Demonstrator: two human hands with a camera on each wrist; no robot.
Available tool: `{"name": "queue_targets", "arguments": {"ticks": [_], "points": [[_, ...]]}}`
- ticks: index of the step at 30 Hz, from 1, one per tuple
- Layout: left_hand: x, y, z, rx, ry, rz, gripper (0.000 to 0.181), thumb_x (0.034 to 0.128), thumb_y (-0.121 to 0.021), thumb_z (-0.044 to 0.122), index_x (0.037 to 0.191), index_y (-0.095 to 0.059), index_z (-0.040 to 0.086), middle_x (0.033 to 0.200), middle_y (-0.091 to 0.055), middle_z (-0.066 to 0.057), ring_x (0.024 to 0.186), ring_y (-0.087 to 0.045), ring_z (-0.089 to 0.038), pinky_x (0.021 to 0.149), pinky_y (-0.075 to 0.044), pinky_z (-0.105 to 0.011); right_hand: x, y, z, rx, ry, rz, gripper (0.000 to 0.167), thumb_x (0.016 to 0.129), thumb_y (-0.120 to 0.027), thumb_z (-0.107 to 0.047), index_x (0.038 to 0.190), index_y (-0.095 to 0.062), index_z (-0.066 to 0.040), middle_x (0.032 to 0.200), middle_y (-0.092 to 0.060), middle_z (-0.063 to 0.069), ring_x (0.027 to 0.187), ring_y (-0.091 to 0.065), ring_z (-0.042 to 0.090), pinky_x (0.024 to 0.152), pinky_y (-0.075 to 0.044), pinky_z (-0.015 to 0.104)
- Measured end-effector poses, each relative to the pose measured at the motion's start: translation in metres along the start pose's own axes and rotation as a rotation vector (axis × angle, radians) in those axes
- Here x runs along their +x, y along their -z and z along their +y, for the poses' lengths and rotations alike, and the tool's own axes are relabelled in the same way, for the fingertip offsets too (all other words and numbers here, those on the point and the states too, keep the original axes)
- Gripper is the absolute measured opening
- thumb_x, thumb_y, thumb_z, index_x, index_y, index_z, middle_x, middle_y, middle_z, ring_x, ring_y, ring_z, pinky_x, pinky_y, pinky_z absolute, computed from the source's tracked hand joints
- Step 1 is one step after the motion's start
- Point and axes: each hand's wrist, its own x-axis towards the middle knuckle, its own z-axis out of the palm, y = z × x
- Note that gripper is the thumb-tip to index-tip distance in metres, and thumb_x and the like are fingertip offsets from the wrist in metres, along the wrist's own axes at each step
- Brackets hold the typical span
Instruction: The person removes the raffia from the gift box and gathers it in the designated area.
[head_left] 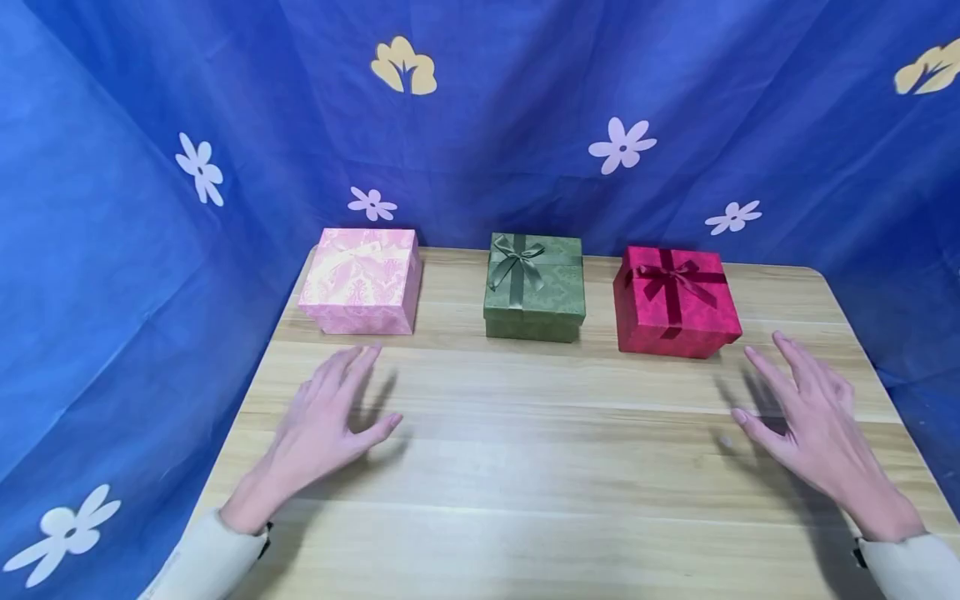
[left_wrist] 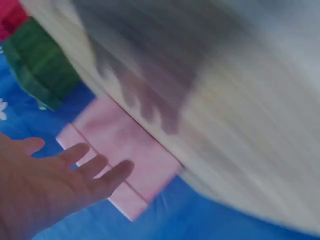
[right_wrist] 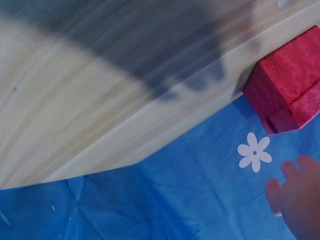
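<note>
Three lidded gift boxes stand in a row along the table's far side. The pink box (head_left: 360,279) is at the left, the green box (head_left: 540,292) with a green bow is in the middle, and the red box (head_left: 675,304) with a dark red bow is at the right. My left hand (head_left: 322,425) hovers in front of the pink box, thumb spread and fingers extended, holding nothing. In front and to the right of the red box, my right hand (head_left: 813,429) is also above the table with its fingers spread. Neither hand touches a box.
The boxes stand on a light wooden table (head_left: 525,467) with rounded far corners. Behind it and along both sides hangs a blue cloth (head_left: 487,125) with white flowers and yellow tree shapes. Both hands cast shadows on the tabletop.
</note>
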Motion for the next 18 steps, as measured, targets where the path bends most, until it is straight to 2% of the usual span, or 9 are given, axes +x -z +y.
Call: {"name": "queue_targets", "arguments": {"ticks": [5, 9, 12, 15, 16, 18], "points": [[0.005, -0.004, 0.033, -0.307, 0.072, -0.142, 0.092, 0.1009, -0.078, 0.047, 0.175, -0.028, 0.026, 0.173, -0.036, -0.013, 0.156, -0.035, -0.043, 0.112, -0.033, -0.080, 0.000, -0.004, 0.000, 0.047, -0.036, -0.029, 0.090, 0.089, -0.082, -0.036, 0.169, -0.044, -0.020, 0.174, -0.033, 0.020, 0.154, -0.035, 0.050, 0.115, -0.018, 0.080], [0.014, -0.010, 0.057, -0.472, 0.085, -0.183, 0.087, 0.1030, -0.076, 0.044, 0.174, -0.029, 0.029, 0.175, -0.034, -0.006, 0.156, -0.038, -0.038, 0.113, -0.036, -0.076, 0.001, -0.007, 0.000, 0.126, -0.058, -0.034, 0.086, 0.092, -0.082, -0.025, 0.168, -0.044, -0.017, 0.169, -0.040, 0.023, 0.153, -0.037, 0.046, 0.123, -0.018, 0.073], [0.023, -0.018, 0.072, -0.556, 0.071, -0.197, 0.085, 0.1032, -0.076, 0.042, 0.174, -0.030, 0.031, 0.175, -0.033, -0.003, 0.153, -0.042, -0.037, 0.112, -0.041, -0.072, 0.004, -0.011, 0.000, 0.215, -0.080, -0.015, 0.080, 0.095, -0.080, -0.015, 0.167, -0.044, -0.013, 0.161, -0.047, 0.024, 0.151, -0.041, 0.028, 0.128, -0.025, 0.043], [0.033, -0.028, 0.087, -0.629, 0.068, -0.234, 0.086, 0.1028, -0.076, 0.042, 0.174, -0.028, 0.038, 0.176, -0.030, 0.000, 0.153, -0.043, -0.036, 0.113, -0.040, -0.072, 0.010, -0.014, -0.002, 0.358, -0.125, 0.014, 0.076, 0.100, -0.074, -0.003, 0.168, -0.040, -0.010, 0.158, -0.050, 0.021, 0.143, -0.045, 0.010, 0.115, -0.031, 0.016], [0.036, -0.032, 0.092, -0.651, 0.066, -0.249, 0.086, 0.1027, -0.076, 0.042, 0.173, -0.027, 0.040, 0.177, -0.029, 0.001, 0.153, -0.044, -0.035, 0.114, -0.039, -0.071, 0.012, -0.015, -0.003, 0.400, -0.142, 0.028, 0.074, 0.102, -0.071, 0.000, 0.168, -0.039, -0.010, 0.157, -0.051, 0.019, 0.140, -0.046, 0.005, 0.110, -0.032, 0.011], [0.043, -0.041, 0.104, -0.705, 0.058, -0.276, 0.086, 0.1033, -0.076, 0.041, 0.173, -0.026, 0.042, 0.177, -0.029, 0.001, 0.153, -0.044, -0.035, 0.116, -0.038, -0.069, 0.017, -0.015, -0.005, 0.476, -0.174, 0.053, 0.073, 0.103, -0.067, 0.004, 0.169, -0.037, -0.010, 0.157, -0.052, 0.012, 0.136, -0.050, 0.002, 0.104, -0.038, 0.011]]}}
